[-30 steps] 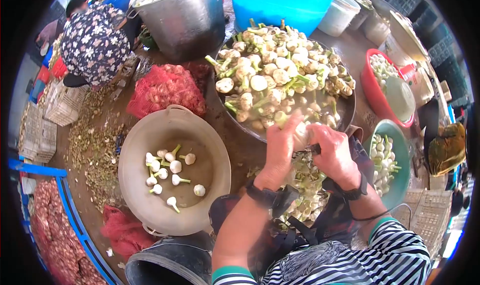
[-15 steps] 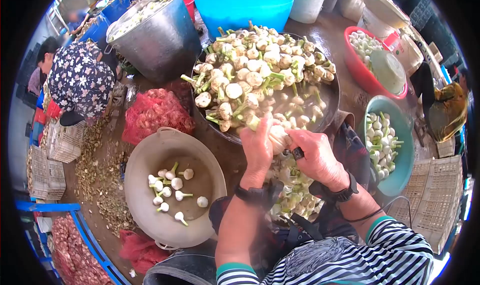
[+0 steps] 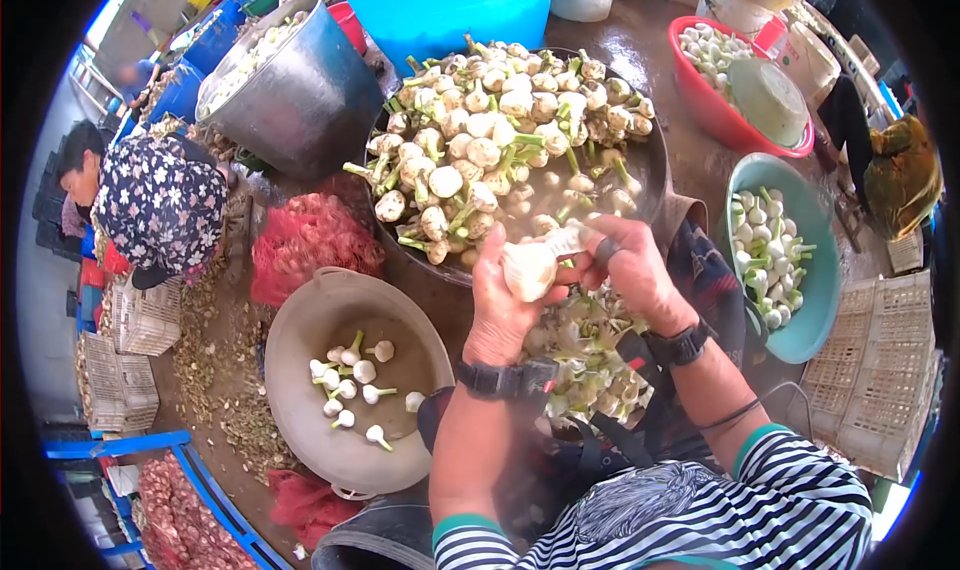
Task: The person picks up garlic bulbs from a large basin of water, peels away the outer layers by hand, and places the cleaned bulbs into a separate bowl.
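A pale garlic bulb (image 3: 530, 270) rests in my left hand (image 3: 499, 292), its fingers closed round the side of the bulb. My right hand (image 3: 634, 272) pinches the stem end and loose skin, with a dark band on one finger. Just beyond both hands, a wide dark pan (image 3: 657, 170) holds a heap of unpeeled garlic bulbs (image 3: 490, 120) in murky water. Below the hands lies a pile of peeled-off garlic skins (image 3: 598, 370). To the left, a grey basin (image 3: 285, 370) holds several clean white garlic bulbs (image 3: 362, 371).
At right are a green basin (image 3: 812, 315) and a red basin (image 3: 692, 80), both with white garlic. A metal pot (image 3: 310, 90) and blue tub (image 3: 450, 15) stand behind. Red mesh sacks (image 3: 310, 245) lie left, near a person in a flowered top (image 3: 160, 200). Crates (image 3: 865, 370) stand right.
The garlic bulb has turned in my hands, its round end now facing me. My right hand has shifted up and right along the stem. The whole view has tilted slightly.
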Motion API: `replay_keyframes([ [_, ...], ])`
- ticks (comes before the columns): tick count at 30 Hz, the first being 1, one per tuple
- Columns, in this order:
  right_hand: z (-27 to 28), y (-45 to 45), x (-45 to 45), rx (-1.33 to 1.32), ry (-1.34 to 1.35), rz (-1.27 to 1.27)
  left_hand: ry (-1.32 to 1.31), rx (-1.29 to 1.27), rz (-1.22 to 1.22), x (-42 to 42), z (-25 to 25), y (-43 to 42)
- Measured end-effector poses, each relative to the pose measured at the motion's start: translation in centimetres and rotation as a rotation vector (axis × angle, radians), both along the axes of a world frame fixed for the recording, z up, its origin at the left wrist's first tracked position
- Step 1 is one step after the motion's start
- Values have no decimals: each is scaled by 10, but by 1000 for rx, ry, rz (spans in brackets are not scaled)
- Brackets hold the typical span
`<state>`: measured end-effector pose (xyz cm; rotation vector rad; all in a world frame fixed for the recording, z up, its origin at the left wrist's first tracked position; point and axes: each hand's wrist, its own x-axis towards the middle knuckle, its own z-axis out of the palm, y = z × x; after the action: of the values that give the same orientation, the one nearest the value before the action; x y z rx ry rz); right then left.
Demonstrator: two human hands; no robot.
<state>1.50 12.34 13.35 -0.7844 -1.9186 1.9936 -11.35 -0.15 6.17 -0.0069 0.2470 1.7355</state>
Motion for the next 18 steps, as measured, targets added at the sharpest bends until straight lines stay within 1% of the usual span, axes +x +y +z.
replay_keyframes([
  [2,-14,8,8,-180,45,-49,-90,5,18,5,3,3],
  [5,-47,16,27,-428,88,-119,-12,-82,105,10,-1,7],
  [8,-62,16,49,-553,109,-184,-3,-228,166,16,-3,13],
  [9,-64,16,54,-575,125,-202,-54,-243,171,14,-4,12],
  [11,-70,21,68,-629,241,-213,-157,-274,180,6,-10,6],
  [12,-71,23,71,-657,298,-218,-114,-229,167,4,-11,5],
  [13,-69,29,74,-422,-60,-150,-71,-183,155,1,-12,4],
  [14,-72,29,74,-178,-183,76,-28,-137,142,1,-9,4],
  [15,-75,24,75,265,-404,215,-5,-297,229,7,1,9],
  [16,-77,17,76,715,-620,350,20,-297,253,10,-1,11],
  [17,-77,13,73,806,-640,401,47,-293,280,12,-2,13],
  [18,-74,12,70,770,-528,351,76,-291,310,12,-1,14],
])
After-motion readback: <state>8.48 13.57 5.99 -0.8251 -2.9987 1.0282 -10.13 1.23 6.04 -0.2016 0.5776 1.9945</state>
